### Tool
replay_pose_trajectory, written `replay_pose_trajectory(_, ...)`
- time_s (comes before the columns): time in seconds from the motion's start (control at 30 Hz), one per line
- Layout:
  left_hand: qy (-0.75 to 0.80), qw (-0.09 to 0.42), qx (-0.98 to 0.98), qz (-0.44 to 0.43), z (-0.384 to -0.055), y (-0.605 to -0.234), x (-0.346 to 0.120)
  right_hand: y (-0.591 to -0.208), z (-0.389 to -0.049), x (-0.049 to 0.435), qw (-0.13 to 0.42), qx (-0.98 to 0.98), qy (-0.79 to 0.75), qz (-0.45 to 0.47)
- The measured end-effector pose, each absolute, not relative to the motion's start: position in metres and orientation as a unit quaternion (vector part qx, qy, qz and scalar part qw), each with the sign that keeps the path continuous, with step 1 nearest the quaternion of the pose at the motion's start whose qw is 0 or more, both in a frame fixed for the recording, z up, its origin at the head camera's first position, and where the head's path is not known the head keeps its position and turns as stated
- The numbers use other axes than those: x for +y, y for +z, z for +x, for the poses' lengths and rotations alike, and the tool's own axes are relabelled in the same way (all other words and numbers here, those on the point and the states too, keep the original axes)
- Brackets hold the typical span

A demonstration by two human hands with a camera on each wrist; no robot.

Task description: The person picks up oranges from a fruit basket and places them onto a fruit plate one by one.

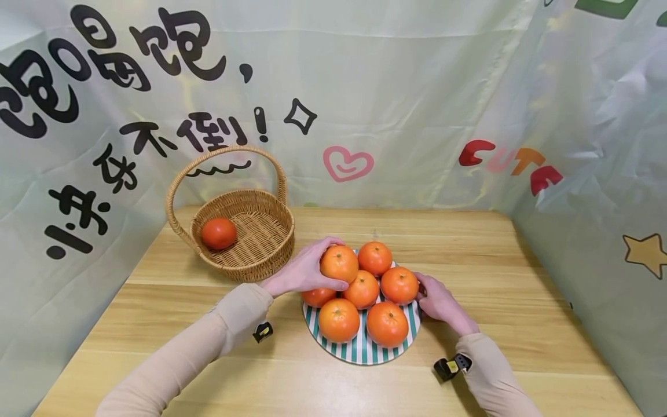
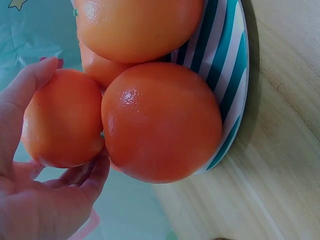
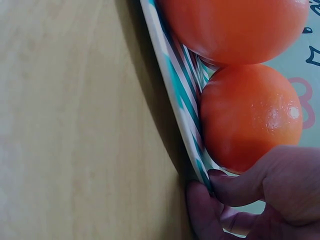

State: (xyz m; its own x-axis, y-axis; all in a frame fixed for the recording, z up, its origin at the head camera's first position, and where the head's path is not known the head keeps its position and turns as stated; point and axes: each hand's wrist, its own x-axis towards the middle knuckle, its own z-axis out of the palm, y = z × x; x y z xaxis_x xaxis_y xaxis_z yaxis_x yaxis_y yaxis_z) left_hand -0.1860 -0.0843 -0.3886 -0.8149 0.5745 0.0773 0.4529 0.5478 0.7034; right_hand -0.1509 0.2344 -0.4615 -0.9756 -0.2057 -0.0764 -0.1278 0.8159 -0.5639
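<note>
Seven oranges are in view: six are piled on the striped plate (image 1: 359, 352) near the front middle of the table (image 1: 521, 278), and one lies alone in the wicker basket (image 1: 260, 255) further back on the left. The left hand (image 1: 302, 271) curls its fingers and thumb around the orange at the back left of the pile (image 1: 339, 262), which sits a little higher than its neighbours. In the left wrist view the thumb and fingers wrap this fruit from two sides, so the hold looks firm. The right hand (image 1: 440, 301) pinches the right rim of the plate, thumb above and fingers below, just beside another orange (image 1: 399, 284).

I judge that the held orange is round, smooth and a bit shiny, so it can slip; a wide hold around its middle is the best. It seems light enough for one hand and not fragile.

The other oranges touch it closely, so lifting it carelessly may make them roll off the plate. The basket handle (image 1: 224, 153) arches over the basket and stands partly in the way from above. A printed curtain (image 1: 365, 104) closes the table behind and on both sides.
</note>
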Motion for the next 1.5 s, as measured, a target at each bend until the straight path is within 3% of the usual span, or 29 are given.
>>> replay_pose_trajectory(0.6, 0.394, 0.101, 0.863, 0.299, -0.186, -0.386, -0.095, -0.463, -0.152, 0.235, 0.072, 0.949, -0.296, -0.083)
replay_pose_trajectory(1.03, 0.434, 0.035, 0.858, 0.273, -0.195, -0.383, -0.129, -0.461, -0.151, 0.235, 0.067, 0.95, -0.293, -0.089)
replay_pose_trajectory(1.37, 0.392, -0.065, 0.91, 0.119, -0.229, -0.368, -0.195, -0.46, -0.149, 0.234, 0.064, 0.951, -0.287, -0.09)
replay_pose_trajectory(1.5, 0.329, -0.073, 0.94, 0.048, -0.24, -0.361, -0.222, -0.46, -0.149, 0.234, 0.062, 0.952, -0.284, -0.091)
